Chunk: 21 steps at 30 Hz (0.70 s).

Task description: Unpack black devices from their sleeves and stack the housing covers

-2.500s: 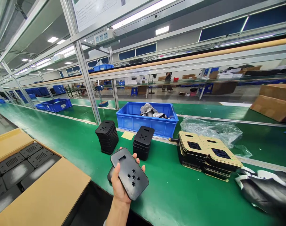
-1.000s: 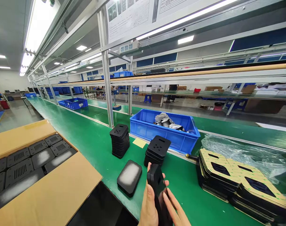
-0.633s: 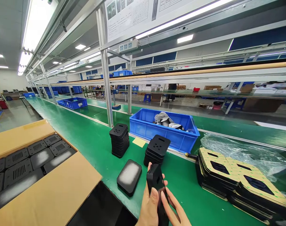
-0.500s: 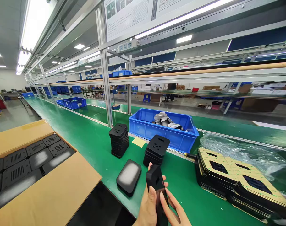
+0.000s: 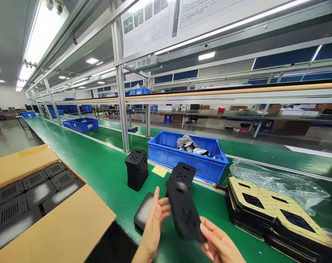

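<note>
Black moulded plate [image 5: 184, 215] with small holes: where is it?

Up off the green worktop [image 5: 119, 204], between both hands. Its long axis runs slantwise, from upper left, by the stack ahead, down to lower right, towards the right hand [image 5: 219, 245].

And the left hand [image 5: 153, 228]?

Just left of the plate, palm turned inward, its fingers [image 5: 162, 205] spread upward beside the plate's long edge.

Gripping it?

I can't tell. Blur smears the edges. The right hand's fingers [image 5: 205, 229] stretch out to the plate's lower end, so that hand is nearer that end; the left is nearer the middle. Neither visibly curls round it.

What's just below?

A flat black plate [image 5: 143, 213], partly behind the left hand, lying on the worktop.

Further out?

Straight ahead, a short stack of black plates [image 5: 181, 174]; left of it, a taller stack [image 5: 136, 168] and a yellow paper note [image 5: 159, 171]. To the right, black plates with tan adhesive backing [image 5: 250, 201] sit by clear plastic sheeting [image 5: 275, 184]. Beyond, a blue plastic crate [image 5: 157, 153]. On the left, an open cardboard box [image 5: 73, 215] holds vented black panels [image 5: 31, 193].
</note>
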Available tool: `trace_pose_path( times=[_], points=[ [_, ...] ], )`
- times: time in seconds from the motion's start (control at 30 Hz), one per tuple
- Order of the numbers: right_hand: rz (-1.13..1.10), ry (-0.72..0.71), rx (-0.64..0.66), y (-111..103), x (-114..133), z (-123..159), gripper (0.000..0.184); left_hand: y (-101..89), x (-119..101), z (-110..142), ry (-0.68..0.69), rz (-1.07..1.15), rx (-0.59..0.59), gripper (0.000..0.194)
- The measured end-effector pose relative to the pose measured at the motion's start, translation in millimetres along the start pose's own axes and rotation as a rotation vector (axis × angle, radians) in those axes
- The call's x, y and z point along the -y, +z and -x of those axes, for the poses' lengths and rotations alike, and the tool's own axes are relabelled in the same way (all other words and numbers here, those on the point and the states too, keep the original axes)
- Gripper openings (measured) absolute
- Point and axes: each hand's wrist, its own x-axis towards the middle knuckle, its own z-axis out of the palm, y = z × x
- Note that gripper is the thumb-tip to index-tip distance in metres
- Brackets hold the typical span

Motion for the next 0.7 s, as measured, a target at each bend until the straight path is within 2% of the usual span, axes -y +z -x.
trace_pose_path(
  times=[0.07, 0.13, 0.23, 0.3, 0.37, 0.5, 0.6, 0.7],
  points=[
    [0.003, -0.138, -0.136, -4.5, 16.3, -26.4, 0.052, -16.8, -5.9, -1.4, 0.087, -0.508, -0.118, 0.085],
    [0.011, -0.208, -0.215, -10.0, 27.3, -57.8, 0.054, -31.9, -3.9, -2.6, 0.057, -0.928, -0.195, 0.099],
    [0.037, -0.244, -0.291, -12.7, 34.4, -98.9, 0.031, -44.9, 9.9, -4.9, -0.040, -1.250, -0.243, 0.110],
    [0.061, -0.227, -0.311, -10.1, 34.7, -116.4, 0.014, -47.8, 20.7, -6.9, -0.048, -1.330, -0.264, 0.109],
    [0.085, -0.207, -0.319, -6.7, 33.2, -125.8, 0.010, -48.4, 28.4, -9.4, -0.049, -1.364, -0.281, 0.107],
    [0.127, -0.226, -0.348, -5.7, 28.5, -127.3, 0.018, -47.0, 29.3, -13.8, -0.085, -1.407, -0.274, 0.102],
    [0.179, -0.273, -0.364, -7.1, 20.8, -113.7, 0.023, -44.4, 23.4, -14.2, -0.094, -1.412, -0.305, 0.102],
    [0.286, -0.276, -0.249, -3.5, 6.6, -87.1, 0.043, -37.4, 21.1, -8.0, -0.034, -1.338, -0.344, 0.104]
  ],
)
